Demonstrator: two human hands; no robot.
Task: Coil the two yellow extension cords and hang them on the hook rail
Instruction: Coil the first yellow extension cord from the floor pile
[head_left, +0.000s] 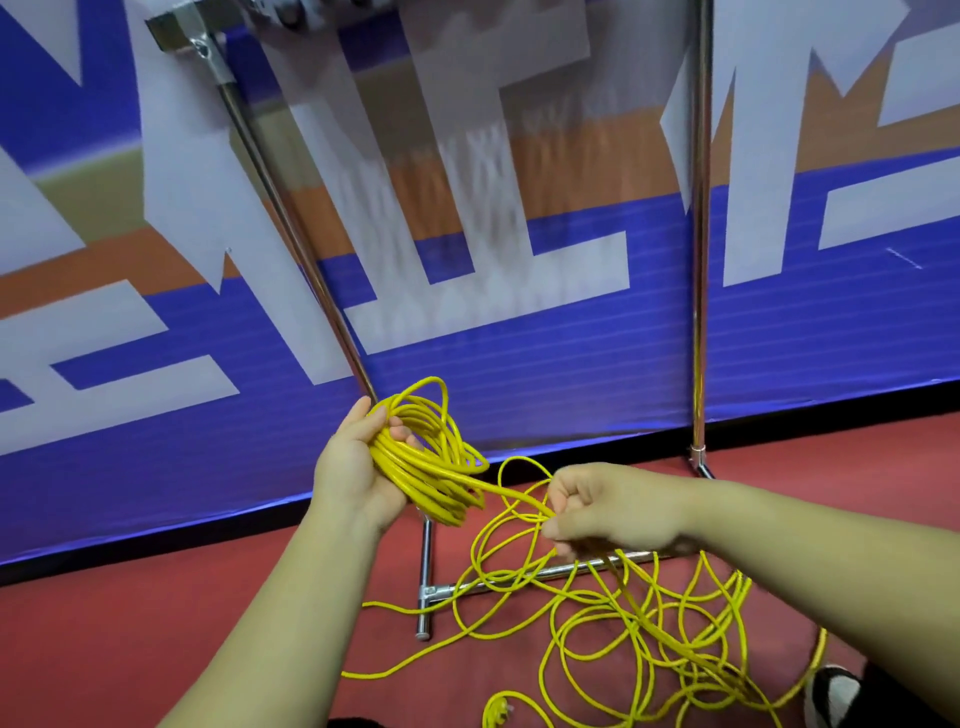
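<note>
Red floor, with a big blue/white/orange printed banner standing along its far edge. A chrome tube rack stands in front of the banner: two uprights visible, one tilted in the wide-angle view and one near vertical, plus a T-shaped foot bar lying on the floor; the top rail is mostly cut off at the frame edge, and the hooks up there are too blurred to count. Yellow cord: thin, glossy, round jacket, bright yellow all over. Left hand is closed around a coiled bundle of it, many turns stacked across the palm, with loops sticking out above the fingers; turns too dense to count. One strand runs from the bundle to the right hand, which is clenched, pinching that strand between thumb and fingers. From there the cord drops into a loose tangle on the floor, draped over the foot bar and spreading right and toward the camera. Can't tell whether the tangle is one cord or two. One plug end visible at bottom edge, blurred. One black-and-white shoe at bottom right, beside the tangle. Hands count: two, both bare, both on cord.
</note>
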